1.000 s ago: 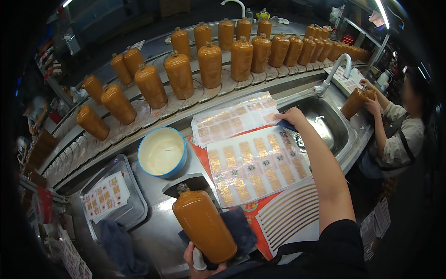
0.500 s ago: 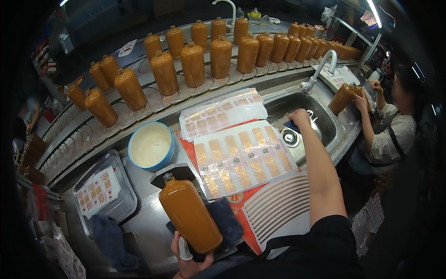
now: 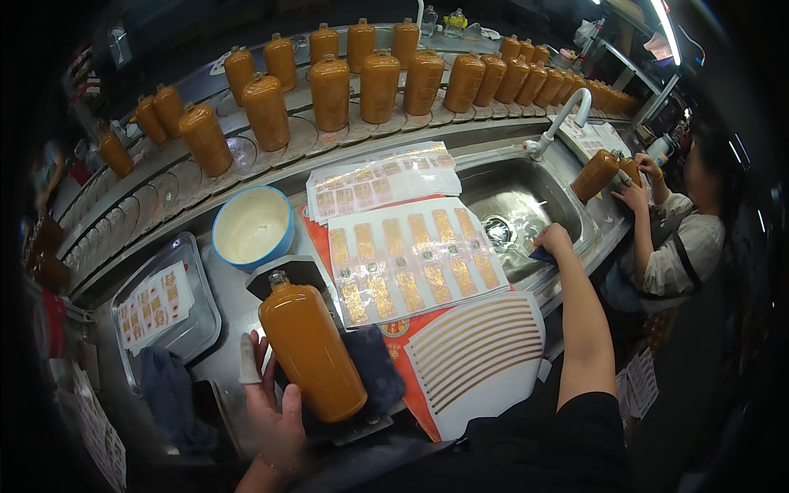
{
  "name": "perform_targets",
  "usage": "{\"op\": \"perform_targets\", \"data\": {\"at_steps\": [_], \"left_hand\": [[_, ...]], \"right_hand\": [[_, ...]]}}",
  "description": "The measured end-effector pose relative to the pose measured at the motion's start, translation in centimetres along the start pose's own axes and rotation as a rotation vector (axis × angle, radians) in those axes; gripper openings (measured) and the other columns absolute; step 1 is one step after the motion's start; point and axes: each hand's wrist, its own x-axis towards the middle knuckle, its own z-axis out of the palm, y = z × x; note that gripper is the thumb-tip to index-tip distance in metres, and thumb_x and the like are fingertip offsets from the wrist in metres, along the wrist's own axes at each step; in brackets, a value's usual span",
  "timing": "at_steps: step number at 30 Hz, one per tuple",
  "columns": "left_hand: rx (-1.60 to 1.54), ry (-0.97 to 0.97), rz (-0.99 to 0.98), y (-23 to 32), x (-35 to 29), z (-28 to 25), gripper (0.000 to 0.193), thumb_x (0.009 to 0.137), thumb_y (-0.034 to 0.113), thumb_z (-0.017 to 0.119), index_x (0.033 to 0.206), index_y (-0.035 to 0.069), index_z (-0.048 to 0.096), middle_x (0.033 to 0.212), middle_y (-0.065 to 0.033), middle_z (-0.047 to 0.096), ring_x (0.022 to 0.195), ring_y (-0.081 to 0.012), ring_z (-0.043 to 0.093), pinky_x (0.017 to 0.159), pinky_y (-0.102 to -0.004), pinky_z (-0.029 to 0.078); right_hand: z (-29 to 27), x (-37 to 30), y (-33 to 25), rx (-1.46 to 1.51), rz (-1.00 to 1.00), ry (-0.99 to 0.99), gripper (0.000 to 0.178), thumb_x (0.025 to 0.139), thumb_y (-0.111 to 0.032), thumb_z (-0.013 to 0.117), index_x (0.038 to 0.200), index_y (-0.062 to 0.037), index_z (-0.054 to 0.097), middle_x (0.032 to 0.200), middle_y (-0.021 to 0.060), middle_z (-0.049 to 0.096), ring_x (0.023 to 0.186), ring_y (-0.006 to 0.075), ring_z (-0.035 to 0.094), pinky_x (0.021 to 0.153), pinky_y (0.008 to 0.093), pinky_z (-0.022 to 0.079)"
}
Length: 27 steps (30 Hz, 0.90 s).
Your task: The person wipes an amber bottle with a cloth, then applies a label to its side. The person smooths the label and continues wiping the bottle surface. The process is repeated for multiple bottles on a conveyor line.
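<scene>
An orange-brown glossy bottle [image 3: 312,353] leans with its neck at a dark metal rest [image 3: 319,269] and its body over a dark blue cloth [image 3: 374,361]. Beside its lower left side, my left hand [image 3: 275,407] has its fingers spread, one wearing a white finger cover [image 3: 248,361]. Whether a fingertip touches the glass I cannot tell. Over the right part of the metal sink [image 3: 526,185], my right hand [image 3: 555,238] pinches a small dark blue flat piece [image 3: 541,254], mostly hidden by the fingers. Sheets of gold labels [image 3: 415,267] lie between my arms.
A blue-rimmed bowl [image 3: 253,228], a metal tray [image 3: 212,316] with label sheets and a crumpled blue cloth [image 3: 173,398] stand left. A sheet of curved strips [image 3: 477,353] lies in front. Bottles [image 3: 380,89] line the conveyor behind. A faucet [image 3: 538,146] overhangs the sink; a co-worker [image 3: 670,238] handles bottles at right.
My left hand has let go of the bottle's base and opened at its left side. My right hand has moved nearer across the sink with the dark blue piece. The view has shifted.
</scene>
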Motion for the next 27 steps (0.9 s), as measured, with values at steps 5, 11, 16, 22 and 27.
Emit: {"op": "perform_targets", "data": {"at_steps": [5,11,16,22,27], "left_hand": [[0.022,-0.088,-0.011,1.6,2.2,1.5,0.083,0.097,0.013,0.062,0.159,-0.005,0.011,0.153,-0.0221,0.037,0.142,-0.0288,0.040,0.119,-0.0410,0.030],[0.157,-0.113,0.033,1.7,3.5,1.3,0.087,0.090,0.015,0.076,0.155,-0.007,0.022,0.145,-0.0210,0.047,0.132,-0.0280,0.050,0.111,-0.0389,0.041],[-0.162,-0.155,-0.089,-0.2,3.6,0.3,0.090,0.091,0.013,0.071,0.159,-0.003,0.013,0.150,-0.0185,0.043,0.138,-0.0263,0.046,0.115,-0.0401,0.037],[-0.265,-0.229,-0.115,-1.0,4.6,-0.5,0.091,0.095,0.013,0.066,0.161,-0.002,0.006,0.155,-0.0190,0.037,0.142,-0.0259,0.041,0.117,-0.0401,0.034],[-0.137,-0.111,-0.113,-0.7,4.4,-0.2,0.085,0.097,0.020,0.066,0.159,-0.006,0.013,0.151,-0.0214,0.043,0.139,-0.0272,0.045,0.115,-0.0395,0.036]], "right_hand": [[-0.1,-1.8,-3.6,0.015,-0.036,0.146,0.017,0.072,-0.018,0.079,0.088,-0.0127,0.081,0.092,0.0156,0.076,0.088,0.0329,0.074,0.081,0.0414,0.058],[-6.6,-7.6,-9.1,0.339,-0.493,0.260,0.019,0.082,-0.019,0.075,0.092,-0.0032,0.077,0.081,0.0125,0.073,0.076,0.0242,0.071,0.072,0.0359,0.053],[-9.1,-16.4,-16.8,0.720,-0.725,-0.008,0.011,0.088,-0.009,0.073,0.094,-0.0002,0.073,0.081,-0.0026,0.065,0.065,0.0027,0.047,0.060,0.0206,0.039],[-12.3,-27.9,-24.2,0.729,-0.902,-0.246,0.007,0.088,0.001,0.069,0.094,-0.0007,0.073,0.082,-0.0024,0.062,0.065,0.0022,0.046,0.056,0.0191,0.036],[-13.5,-32.3,-27.0,0.645,-1.066,-0.373,0.011,0.085,0.005,0.070,0.095,0.0004,0.074,0.085,0.0026,0.064,0.068,0.0049,0.055,0.059,0.0199,0.039]]}}
